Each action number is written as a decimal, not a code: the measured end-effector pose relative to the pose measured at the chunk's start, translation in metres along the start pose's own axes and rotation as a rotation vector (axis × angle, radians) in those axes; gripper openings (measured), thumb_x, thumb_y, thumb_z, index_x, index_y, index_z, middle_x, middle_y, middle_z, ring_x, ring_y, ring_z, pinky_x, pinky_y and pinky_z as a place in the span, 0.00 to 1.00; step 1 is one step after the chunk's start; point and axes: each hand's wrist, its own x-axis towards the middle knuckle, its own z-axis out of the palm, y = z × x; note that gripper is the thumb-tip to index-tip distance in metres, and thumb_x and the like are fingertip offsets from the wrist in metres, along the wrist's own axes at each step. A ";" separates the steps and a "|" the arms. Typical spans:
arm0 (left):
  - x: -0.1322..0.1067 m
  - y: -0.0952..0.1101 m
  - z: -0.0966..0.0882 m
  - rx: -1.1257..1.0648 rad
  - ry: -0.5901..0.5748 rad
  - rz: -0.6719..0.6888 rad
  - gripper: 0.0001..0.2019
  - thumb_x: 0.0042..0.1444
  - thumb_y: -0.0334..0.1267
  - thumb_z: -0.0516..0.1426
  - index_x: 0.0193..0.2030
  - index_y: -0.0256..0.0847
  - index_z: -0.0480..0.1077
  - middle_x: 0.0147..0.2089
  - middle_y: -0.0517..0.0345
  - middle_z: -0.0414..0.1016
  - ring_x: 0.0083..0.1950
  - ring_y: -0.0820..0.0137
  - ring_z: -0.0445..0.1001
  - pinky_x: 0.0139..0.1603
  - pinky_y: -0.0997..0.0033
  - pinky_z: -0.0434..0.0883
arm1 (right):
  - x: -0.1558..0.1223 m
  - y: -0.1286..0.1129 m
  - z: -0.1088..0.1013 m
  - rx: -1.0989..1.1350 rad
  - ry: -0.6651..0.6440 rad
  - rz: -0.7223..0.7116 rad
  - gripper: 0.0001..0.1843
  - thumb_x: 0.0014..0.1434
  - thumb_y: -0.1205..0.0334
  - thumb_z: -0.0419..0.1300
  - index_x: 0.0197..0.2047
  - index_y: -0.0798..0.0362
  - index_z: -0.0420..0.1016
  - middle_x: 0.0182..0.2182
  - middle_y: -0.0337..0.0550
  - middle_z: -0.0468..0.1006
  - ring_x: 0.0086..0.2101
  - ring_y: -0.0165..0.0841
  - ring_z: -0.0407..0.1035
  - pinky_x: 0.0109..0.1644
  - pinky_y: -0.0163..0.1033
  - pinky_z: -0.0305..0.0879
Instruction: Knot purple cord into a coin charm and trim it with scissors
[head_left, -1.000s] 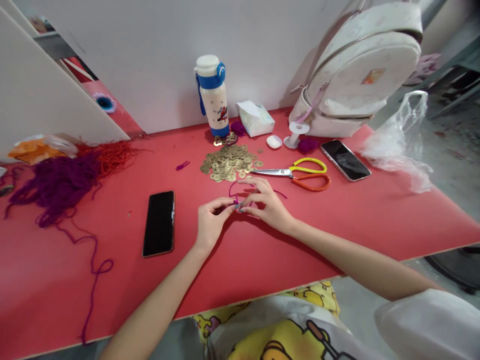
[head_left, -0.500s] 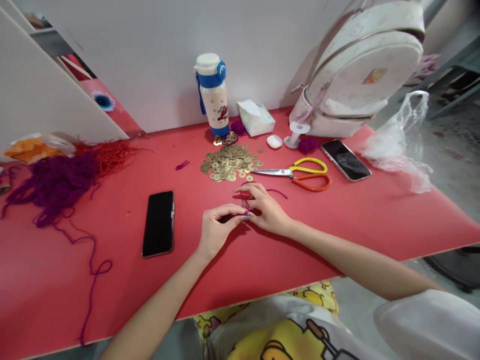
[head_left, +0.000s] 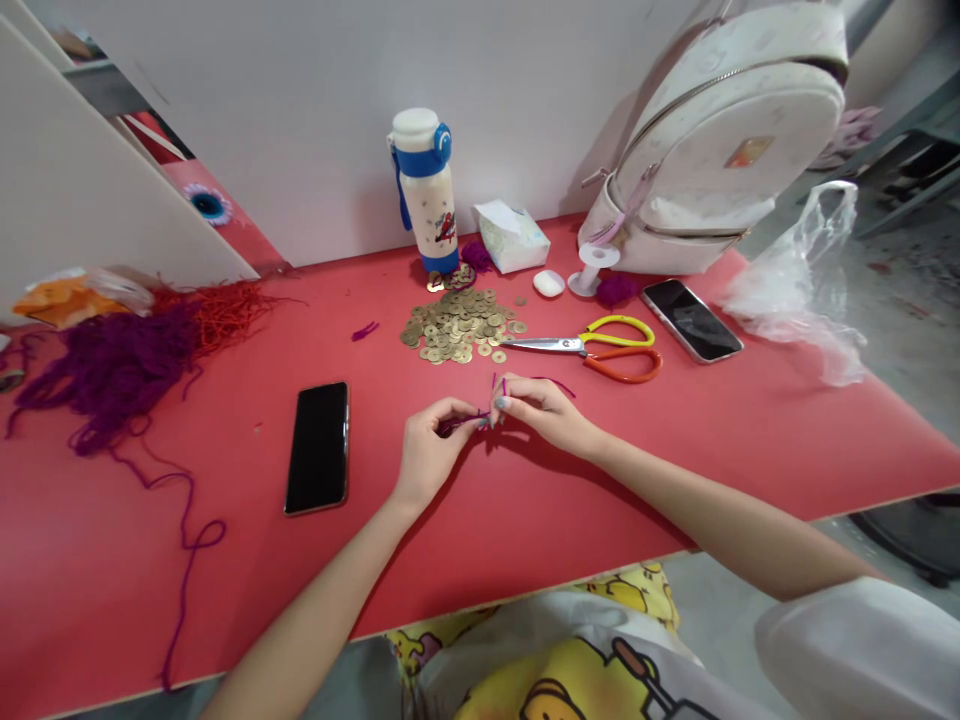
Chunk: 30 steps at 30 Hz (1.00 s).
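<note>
My left hand [head_left: 437, 445] pinches a bunch of purple yarn between thumb and fingers, low over the red table [head_left: 420, 560]. Close beside it on the right, my right hand [head_left: 546, 412] is closed on a strand of the same purple yarn [head_left: 555, 383], whose loose end trails to the right behind the fingers. The fingertips of both hands almost meet, and they hide most of the yarn between them. Just beyond the hands lies a heap of brass-coloured coins with holes [head_left: 457, 325]. Scissors [head_left: 581, 345] with yellow and orange handles lie at its right, blades toward the coins.
A dark phone [head_left: 317, 447] lies left of my hands, another phone [head_left: 691, 320] at right. Purple yarn [head_left: 124, 360] is piled at far left. Behind the coins stand a bottle [head_left: 425, 190] and a tissue pack [head_left: 514, 240]. A backpack [head_left: 720, 150] and plastic bag [head_left: 802, 300] are at right.
My right hand has shifted slightly right, and its spread fingers have closed into a pinch on the yarn. The loop around its fingers is gone. My left hand keeps its grip.
</note>
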 end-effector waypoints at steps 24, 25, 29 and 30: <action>0.004 -0.001 0.000 0.025 -0.034 0.039 0.08 0.51 0.39 0.64 0.29 0.40 0.71 0.26 0.59 0.78 0.27 0.70 0.76 0.30 0.73 0.71 | 0.002 0.011 -0.012 0.079 0.154 0.029 0.23 0.66 0.43 0.53 0.29 0.50 0.75 0.28 0.43 0.74 0.31 0.36 0.69 0.39 0.45 0.69; 0.005 -0.002 0.000 0.014 -0.036 0.036 0.06 0.52 0.38 0.64 0.31 0.40 0.73 0.27 0.58 0.79 0.28 0.69 0.77 0.31 0.72 0.72 | 0.004 0.008 -0.017 -0.033 0.153 -0.006 0.22 0.66 0.44 0.53 0.31 0.50 0.77 0.29 0.44 0.76 0.32 0.37 0.69 0.41 0.46 0.69; 0.006 -0.006 0.002 0.017 -0.039 0.047 0.04 0.52 0.37 0.62 0.33 0.40 0.78 0.30 0.56 0.82 0.29 0.68 0.78 0.32 0.71 0.74 | 0.002 -0.024 -0.045 -0.542 0.306 -0.303 0.12 0.64 0.51 0.60 0.34 0.46 0.81 0.39 0.47 0.80 0.43 0.42 0.69 0.54 0.52 0.63; 0.006 -0.006 0.003 0.026 -0.041 0.051 0.04 0.52 0.37 0.62 0.31 0.40 0.78 0.30 0.56 0.82 0.29 0.68 0.77 0.31 0.72 0.74 | -0.002 -0.035 -0.053 -0.552 0.358 -0.315 0.11 0.64 0.52 0.60 0.36 0.46 0.81 0.43 0.48 0.80 0.46 0.42 0.69 0.57 0.52 0.63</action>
